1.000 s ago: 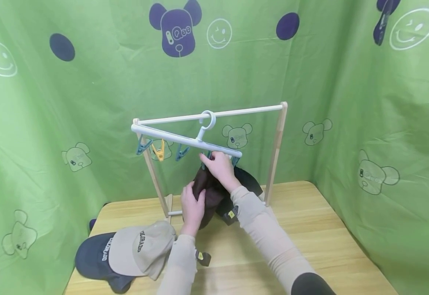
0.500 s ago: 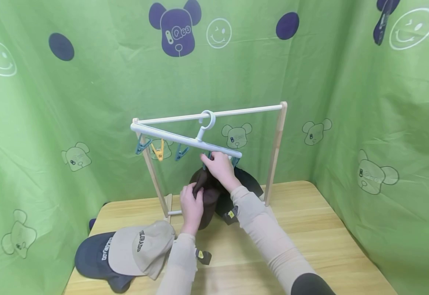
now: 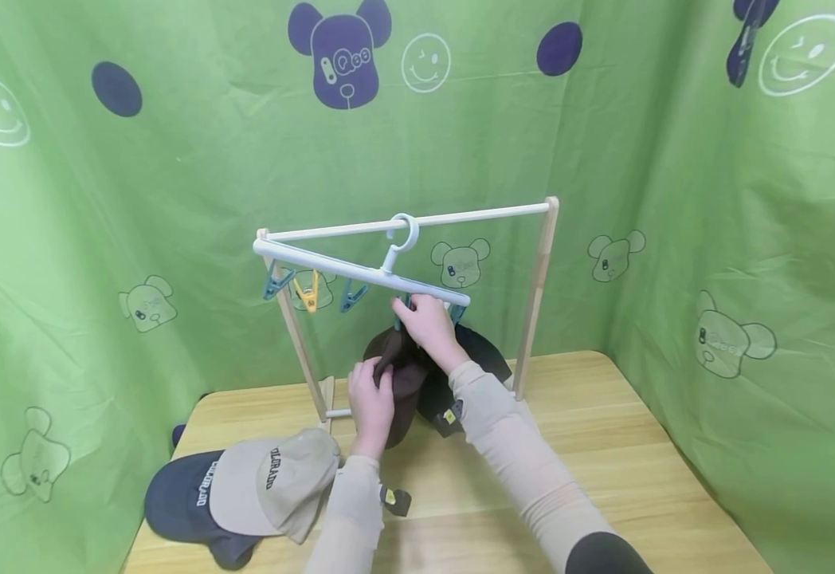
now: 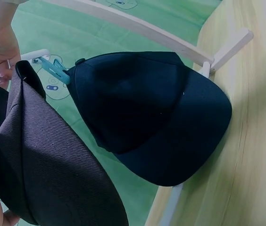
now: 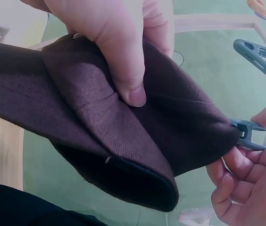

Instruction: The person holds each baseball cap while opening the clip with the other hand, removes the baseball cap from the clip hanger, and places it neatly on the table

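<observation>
My left hand (image 3: pixel 370 406) grips a dark brown baseball cap (image 3: pixel 406 399) below the pale blue clip hanger (image 3: pixel 324 261), its thumb pressed into the cap's fabric in the right wrist view. My right hand (image 3: pixel 428 327), higher up, pinches a teal clip (image 5: pixel 250 134) that sits at the tip of the cap's crown. Beside it, a black baseball cap (image 4: pixel 133 103) hangs from another teal clip (image 4: pixel 55 69) at the hanger's right end. The hanger tilts down to the right, hooked over the white rail (image 3: pixel 482 215) of a wooden stand.
Navy (image 3: pixel 177 494) and beige (image 3: pixel 245 490) caps lie overlapping on the table (image 3: pixel 589 462) at the left. Teal and yellow clips (image 3: pixel 306 291) dangle from the hanger's left half. Wooden posts (image 3: pixel 538 299) flank the hanger. Green curtain (image 3: pixel 489 135) surrounds the table.
My left hand has shifted slightly left with the brown cap, whose crown now spreads wider to the left. My right hand stays nearly still at the clip.
</observation>
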### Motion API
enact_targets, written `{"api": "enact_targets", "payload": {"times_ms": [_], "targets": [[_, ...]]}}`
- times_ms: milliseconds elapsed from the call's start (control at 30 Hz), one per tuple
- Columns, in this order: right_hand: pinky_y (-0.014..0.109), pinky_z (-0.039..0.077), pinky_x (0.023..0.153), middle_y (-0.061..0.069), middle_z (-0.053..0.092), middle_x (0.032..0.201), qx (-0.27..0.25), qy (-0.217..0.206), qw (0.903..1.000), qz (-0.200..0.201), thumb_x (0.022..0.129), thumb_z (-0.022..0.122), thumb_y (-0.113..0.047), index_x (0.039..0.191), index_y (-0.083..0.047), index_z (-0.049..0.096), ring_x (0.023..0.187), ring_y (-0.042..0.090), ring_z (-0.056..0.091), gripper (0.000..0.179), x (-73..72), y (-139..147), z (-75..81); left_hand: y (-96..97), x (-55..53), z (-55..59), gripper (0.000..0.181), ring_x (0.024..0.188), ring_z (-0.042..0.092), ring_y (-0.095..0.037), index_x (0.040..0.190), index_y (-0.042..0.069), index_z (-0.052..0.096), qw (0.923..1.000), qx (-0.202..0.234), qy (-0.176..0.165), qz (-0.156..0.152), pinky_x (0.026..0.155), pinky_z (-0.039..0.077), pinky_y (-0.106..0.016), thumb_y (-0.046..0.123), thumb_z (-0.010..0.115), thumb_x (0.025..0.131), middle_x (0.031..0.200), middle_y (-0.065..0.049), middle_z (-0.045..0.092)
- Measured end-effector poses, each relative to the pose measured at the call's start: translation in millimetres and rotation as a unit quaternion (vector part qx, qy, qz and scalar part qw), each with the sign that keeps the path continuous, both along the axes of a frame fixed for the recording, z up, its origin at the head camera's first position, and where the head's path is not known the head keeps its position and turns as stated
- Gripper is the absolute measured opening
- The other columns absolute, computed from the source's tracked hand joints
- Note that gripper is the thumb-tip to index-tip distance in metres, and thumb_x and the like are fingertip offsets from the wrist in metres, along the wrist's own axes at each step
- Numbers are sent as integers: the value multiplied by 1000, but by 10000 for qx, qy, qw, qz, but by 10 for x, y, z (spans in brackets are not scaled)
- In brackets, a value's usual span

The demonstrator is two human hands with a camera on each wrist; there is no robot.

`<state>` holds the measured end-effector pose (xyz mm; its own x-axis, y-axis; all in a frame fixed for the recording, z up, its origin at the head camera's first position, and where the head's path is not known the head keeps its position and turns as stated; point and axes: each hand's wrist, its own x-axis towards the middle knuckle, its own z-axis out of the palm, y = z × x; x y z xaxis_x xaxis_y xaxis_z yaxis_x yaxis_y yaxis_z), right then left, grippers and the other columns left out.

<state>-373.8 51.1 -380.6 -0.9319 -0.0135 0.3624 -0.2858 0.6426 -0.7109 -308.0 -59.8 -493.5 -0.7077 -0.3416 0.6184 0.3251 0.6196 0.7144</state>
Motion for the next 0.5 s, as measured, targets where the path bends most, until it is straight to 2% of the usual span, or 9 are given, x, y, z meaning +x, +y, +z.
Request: {"api": "enact_targets", "payload": {"times_ms": [500], "targets": [[27,29,45,-1,38,56,-131,-93,9998,98,94,55,-42,63,-15,38,49,15,37,44,6,19,7,-14,54,-34,12,84,57,-32,97,4,70,9998,133,134,51,77,47,-45,10,69,86,90,-13,66]]}}
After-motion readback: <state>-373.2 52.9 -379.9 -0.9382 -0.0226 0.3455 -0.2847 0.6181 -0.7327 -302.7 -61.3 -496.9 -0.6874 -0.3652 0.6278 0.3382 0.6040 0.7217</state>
